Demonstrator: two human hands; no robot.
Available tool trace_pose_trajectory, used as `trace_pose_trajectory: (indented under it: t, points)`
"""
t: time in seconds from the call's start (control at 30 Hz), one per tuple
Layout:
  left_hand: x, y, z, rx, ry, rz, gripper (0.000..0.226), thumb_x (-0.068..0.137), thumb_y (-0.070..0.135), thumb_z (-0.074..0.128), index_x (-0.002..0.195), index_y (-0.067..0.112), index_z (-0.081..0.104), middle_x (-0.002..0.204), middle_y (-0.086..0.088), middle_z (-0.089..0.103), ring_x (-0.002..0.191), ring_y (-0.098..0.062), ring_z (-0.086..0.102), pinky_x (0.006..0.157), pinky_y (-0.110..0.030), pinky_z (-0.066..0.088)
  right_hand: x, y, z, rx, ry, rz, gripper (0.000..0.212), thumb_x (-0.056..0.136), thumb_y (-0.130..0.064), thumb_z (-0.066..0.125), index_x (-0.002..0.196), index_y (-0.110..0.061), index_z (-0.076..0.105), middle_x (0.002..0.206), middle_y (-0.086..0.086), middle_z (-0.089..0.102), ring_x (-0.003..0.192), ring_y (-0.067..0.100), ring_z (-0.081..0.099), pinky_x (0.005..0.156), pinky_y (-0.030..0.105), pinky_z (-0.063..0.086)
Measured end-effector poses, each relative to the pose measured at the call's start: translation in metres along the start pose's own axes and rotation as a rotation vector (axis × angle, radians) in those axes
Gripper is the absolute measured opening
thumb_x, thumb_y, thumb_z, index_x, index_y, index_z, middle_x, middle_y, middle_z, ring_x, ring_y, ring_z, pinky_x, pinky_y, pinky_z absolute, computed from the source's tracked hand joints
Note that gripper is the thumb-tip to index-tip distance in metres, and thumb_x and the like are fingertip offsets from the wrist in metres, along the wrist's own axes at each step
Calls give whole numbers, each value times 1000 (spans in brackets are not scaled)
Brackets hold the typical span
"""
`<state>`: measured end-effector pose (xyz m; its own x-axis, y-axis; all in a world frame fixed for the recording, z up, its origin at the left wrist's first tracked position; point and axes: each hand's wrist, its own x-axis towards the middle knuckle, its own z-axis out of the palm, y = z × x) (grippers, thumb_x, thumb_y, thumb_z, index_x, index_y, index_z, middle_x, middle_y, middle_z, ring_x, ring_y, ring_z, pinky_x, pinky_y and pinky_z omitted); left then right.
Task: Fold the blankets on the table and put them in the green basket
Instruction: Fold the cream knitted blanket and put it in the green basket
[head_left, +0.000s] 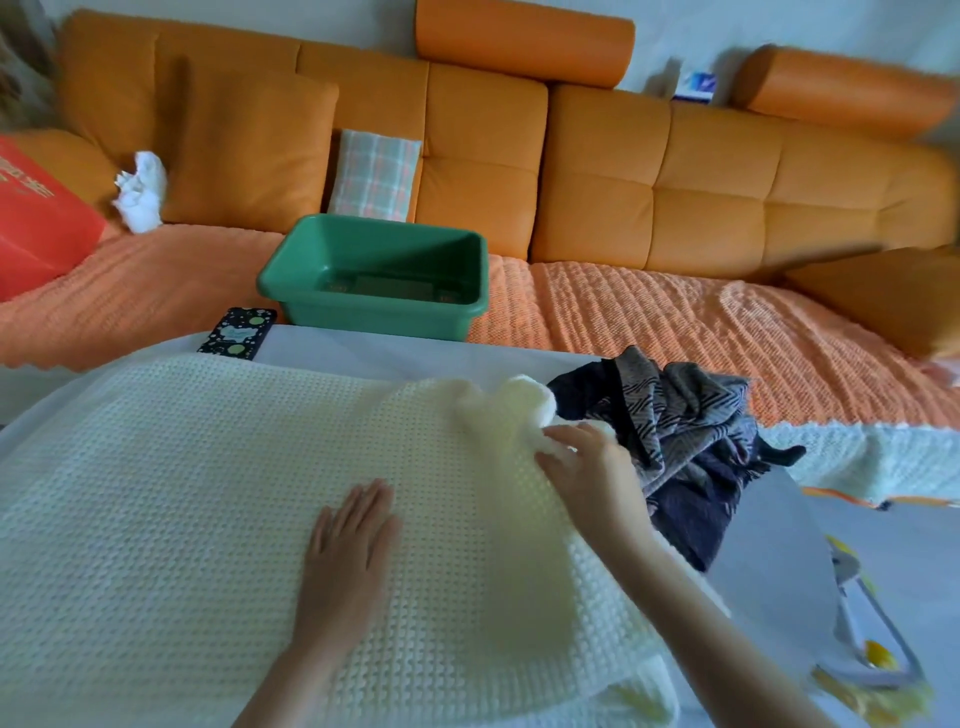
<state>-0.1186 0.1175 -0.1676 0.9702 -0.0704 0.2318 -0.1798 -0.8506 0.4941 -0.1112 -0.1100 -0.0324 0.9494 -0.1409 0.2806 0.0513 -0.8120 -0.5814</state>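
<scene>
One cream blanket (182, 493), one dark blanket (685, 421)

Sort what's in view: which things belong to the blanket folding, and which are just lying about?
Job: cream waffle-knit blanket, dark patterned blanket, green basket, table.
Lying about: plaid cushion, crumpled white cloth, red bag, spotted black pack, orange sofa.

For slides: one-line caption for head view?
Left hand presses cream blanket flat, right hand grips its bunched edge; green basket empty.

cream blanket (182, 493) waffle-knit cloth, basket (374, 270) smooth green plastic, sofa (675, 182) matt orange.
</scene>
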Motion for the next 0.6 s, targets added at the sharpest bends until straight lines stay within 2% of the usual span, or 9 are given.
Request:
trace_pose_trajectory:
  t: [0.07,0.1,0.13,0.2,0.27,0.37,0.47,0.53,0.6]
  points:
    - [5,-6,-1,-100,54,-16,35,97,25,28,124,16,48,144,1,42,139,-8,21,112,-24,5,-13,-27,20,-91,-185,-85,21,89,-17,55,107,-11,65,103,9,61,95,27,60,77,35,47]
    - [8,-8,-4,-137,91,-63,28,95,25,34,120,26,49,145,4,38,140,-8,21,113,-28,6,-24,-37,33,-149,-338,-84,25,92,-22,51,113,-11,60,111,10,58,103,28,58,82,34,46]
    - [9,-4,-12,-170,119,-67,22,97,34,36,116,38,47,144,5,40,138,-11,27,116,-33,11,-37,-45,45,-214,-506,-71,32,92,-27,49,120,-11,54,121,12,53,113,29,53,89,34,43]
    - [11,8,-23,-342,1,-67,25,100,40,25,123,46,32,139,5,45,134,-13,35,116,-42,15,-63,-56,60,-329,-695,-106,45,93,-32,47,131,-7,43,139,16,39,129,29,37,102,38,34]
    - [10,13,-28,-542,-66,-106,29,101,38,19,130,46,20,143,8,39,135,-8,32,116,-44,13,-79,-61,61,-342,-691,-168,48,96,-28,45,136,-7,34,148,15,25,139,28,21,108,41,28]
    - [18,23,-37,-642,-118,-161,51,87,61,24,136,50,13,142,26,20,135,2,20,117,-43,8,-83,-62,36,-184,-608,-231,51,98,-30,43,145,-17,27,158,4,9,146,17,4,116,33,13]
    - [27,54,-46,-563,-113,-42,76,74,74,24,143,41,19,143,27,16,137,1,14,116,-38,10,-62,-47,1,-33,-369,-192,41,98,-33,44,138,-27,42,153,-8,28,139,9,28,110,17,16]
    - [20,78,-42,-497,-202,13,75,74,78,31,141,46,23,149,22,12,141,-3,7,116,-38,9,-40,-21,-17,-11,-258,-65,36,96,-34,48,131,-26,51,143,-9,43,123,6,47,103,18,31]
    - [5,95,-28,-309,-317,14,67,76,76,41,137,49,29,153,16,6,143,-8,-4,117,-41,7,-21,12,-27,-69,-211,86,41,93,-39,51,130,-21,51,137,-4,50,112,11,56,95,26,44]
